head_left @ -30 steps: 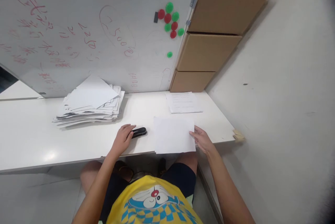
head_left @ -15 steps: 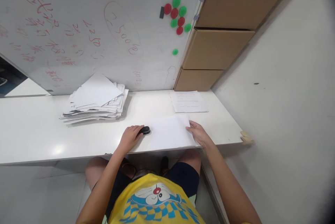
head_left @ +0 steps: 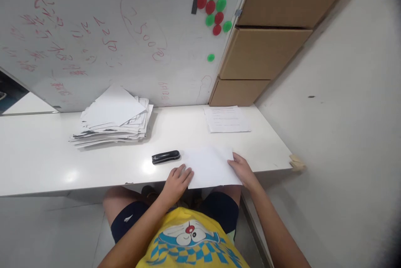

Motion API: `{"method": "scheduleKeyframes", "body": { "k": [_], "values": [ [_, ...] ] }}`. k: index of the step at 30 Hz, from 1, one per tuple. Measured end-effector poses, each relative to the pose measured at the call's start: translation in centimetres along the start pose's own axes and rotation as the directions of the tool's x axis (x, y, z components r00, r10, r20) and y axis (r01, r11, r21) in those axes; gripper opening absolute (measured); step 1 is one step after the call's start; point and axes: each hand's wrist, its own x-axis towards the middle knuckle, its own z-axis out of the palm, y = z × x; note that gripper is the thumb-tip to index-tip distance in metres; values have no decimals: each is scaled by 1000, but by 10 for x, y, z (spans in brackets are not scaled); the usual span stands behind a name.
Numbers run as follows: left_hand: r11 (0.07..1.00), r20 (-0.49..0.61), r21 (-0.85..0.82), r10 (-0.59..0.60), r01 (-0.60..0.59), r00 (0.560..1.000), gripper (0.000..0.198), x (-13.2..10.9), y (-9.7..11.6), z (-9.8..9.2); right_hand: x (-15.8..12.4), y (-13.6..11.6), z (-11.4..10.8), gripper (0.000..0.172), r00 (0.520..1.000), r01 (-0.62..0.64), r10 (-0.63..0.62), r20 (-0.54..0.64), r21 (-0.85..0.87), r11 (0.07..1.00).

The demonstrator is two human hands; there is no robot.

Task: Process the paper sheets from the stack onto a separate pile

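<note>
White paper (head_left: 209,167) lies at the front of the desk, its near edge reaching past the desk's front edge. My right hand (head_left: 242,169) grips it by the right edge, thumb on top and fingers underneath. At the paper's left edge, my left hand (head_left: 179,182) has its fingers on top and appears to hold it there; its thumb is hidden. A black stapler (head_left: 166,157) rests on the desk just beyond my left hand, touched by neither hand. How many sheets are in the paper I cannot tell.
A tall, uneven stack of papers (head_left: 111,121) stands at the back left. Printed sheets (head_left: 227,119) lie at the back right, before stacked cardboard boxes (head_left: 244,92). A whiteboard (head_left: 138,63) with red writing and magnets rises behind the white desk (head_left: 37,159). A wall bounds the right.
My left hand has let go of the stapler and moved right and nearer to the paper's left edge. The paper has slid slightly toward me and right, with my right hand still on it.
</note>
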Motion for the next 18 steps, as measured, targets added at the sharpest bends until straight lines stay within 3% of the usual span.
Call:
{"method": "scheduleKeyframes", "body": {
  "k": [4, 6, 11, 18],
  "values": [
    [991, -42, -132, 31, -36, 999, 46, 2, -14, -1, 1, 5, 6, 32, 998, 38, -39, -41, -23, 999],
    [993, -80, -97, 53, -61, 995, 47, -1, -18, -1, 7, 5, 12, 31, 997, 55, -57, -44, -47, 997],
    [1000, -83, 11, -5, 6, 997, 47, -8, -22, 0, 24, 6, 26, 29, 989, 118, -131, -65, -169, 979],
    [996, -99, 91, 17, -8, 995, 56, -10, -15, -15, 27, 9, 27, 33, 984, 141, -164, -69, -256, 956]
  ]
}}
